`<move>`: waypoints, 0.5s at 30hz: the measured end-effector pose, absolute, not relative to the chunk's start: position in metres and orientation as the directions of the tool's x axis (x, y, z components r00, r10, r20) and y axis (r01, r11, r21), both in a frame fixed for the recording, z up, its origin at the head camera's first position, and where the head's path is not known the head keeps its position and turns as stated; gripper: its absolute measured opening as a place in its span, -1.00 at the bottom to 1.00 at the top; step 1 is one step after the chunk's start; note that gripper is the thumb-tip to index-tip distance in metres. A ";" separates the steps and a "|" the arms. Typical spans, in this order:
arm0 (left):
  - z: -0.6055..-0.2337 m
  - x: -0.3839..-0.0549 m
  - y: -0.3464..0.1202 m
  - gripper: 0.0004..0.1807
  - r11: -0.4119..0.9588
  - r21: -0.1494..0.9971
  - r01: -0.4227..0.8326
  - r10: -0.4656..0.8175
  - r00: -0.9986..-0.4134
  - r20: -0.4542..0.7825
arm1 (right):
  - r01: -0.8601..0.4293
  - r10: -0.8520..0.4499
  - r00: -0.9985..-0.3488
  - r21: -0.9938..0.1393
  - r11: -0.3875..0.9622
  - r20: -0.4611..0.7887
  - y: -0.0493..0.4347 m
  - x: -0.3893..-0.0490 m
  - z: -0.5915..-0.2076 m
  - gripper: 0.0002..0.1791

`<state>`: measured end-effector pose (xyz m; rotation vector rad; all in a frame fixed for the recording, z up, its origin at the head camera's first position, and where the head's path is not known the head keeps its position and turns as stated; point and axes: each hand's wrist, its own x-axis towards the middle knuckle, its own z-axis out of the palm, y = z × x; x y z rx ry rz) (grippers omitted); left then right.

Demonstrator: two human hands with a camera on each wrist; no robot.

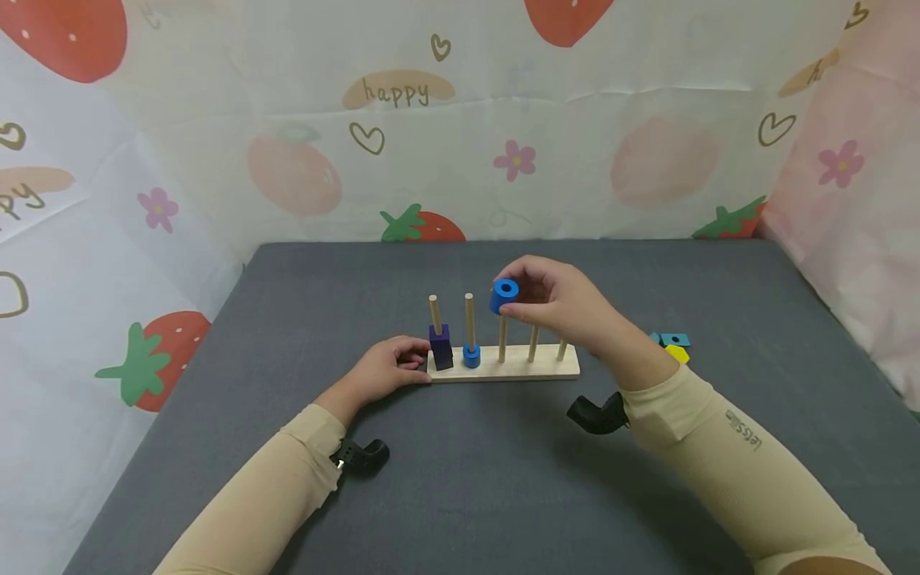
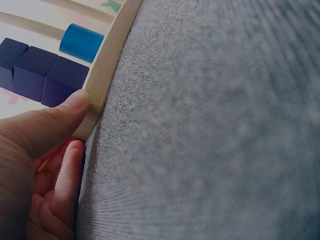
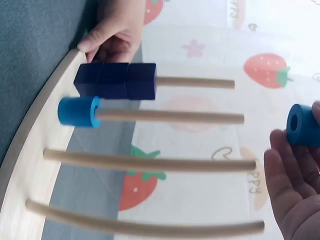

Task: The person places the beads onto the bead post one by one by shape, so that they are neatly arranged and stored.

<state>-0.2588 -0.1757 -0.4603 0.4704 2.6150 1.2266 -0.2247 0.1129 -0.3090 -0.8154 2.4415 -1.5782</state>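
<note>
My right hand (image 1: 564,302) pinches a blue cylinder (image 1: 500,301) with a hole through it. It is held above the pegs, overlapping the third peg's top in the head view. Below stands a wooden peg board (image 1: 513,370) with a row of upright pegs. Three stacked dark purple square blocks (image 3: 116,81) sit on its leftmost peg. Another blue cylinder (image 3: 77,112) rests at the foot of the second peg. My left hand (image 1: 384,369) grips the board's left end, its thumb (image 2: 70,105) on the wood and fingers curled at the edge.
Teal pieces (image 1: 676,339) and a yellow piece (image 1: 677,353) lie on the grey cloth to the right, partly behind my right forearm. A patterned curtain (image 1: 446,160) hangs behind the table. A black wrist mount (image 1: 598,415) sticks out from my right sleeve.
</note>
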 end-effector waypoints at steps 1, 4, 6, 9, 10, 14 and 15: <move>-0.460 -0.259 -0.176 -0.49 0.602 0.775 0.193 0.372 -0.926 -0.059 | -0.372 -0.495 -0.848 -0.876 0.306 0.187 0.110 -0.226 -0.309 -0.69; -0.460 -0.259 -0.176 -0.49 0.603 0.774 0.196 0.372 -0.927 -0.055 | -0.378 -0.482 -0.852 -0.877 0.298 0.203 0.101 -0.229 -0.311 -0.69; -0.460 -0.259 -0.176 -0.49 0.603 0.774 0.195 0.372 -0.927 -0.056 | -0.374 -0.460 -0.862 -0.880 0.294 0.213 0.096 -0.231 -0.312 -0.69; -0.459 -0.258 -0.176 -0.48 0.604 0.774 0.191 0.370 -0.927 -0.060 | -0.370 -0.427 -0.876 -0.881 0.295 0.225 0.089 -0.234 -0.314 -0.69; -0.458 -0.258 -0.176 -0.48 0.604 0.774 0.192 0.370 -0.927 -0.060 | -0.364 -0.417 -0.881 -0.883 0.297 0.224 0.086 -0.235 -0.315 -0.69; -0.458 -0.257 -0.176 -0.48 0.604 0.773 0.191 0.371 -0.927 -0.061 | -0.348 -0.403 -0.889 -0.891 0.290 0.216 0.079 -0.240 -0.321 -0.71; -0.458 -0.257 -0.176 -0.48 0.604 0.773 0.192 0.370 -0.927 -0.059 | -0.342 -0.400 -0.892 -0.893 0.291 0.212 0.078 -0.241 -0.323 -0.71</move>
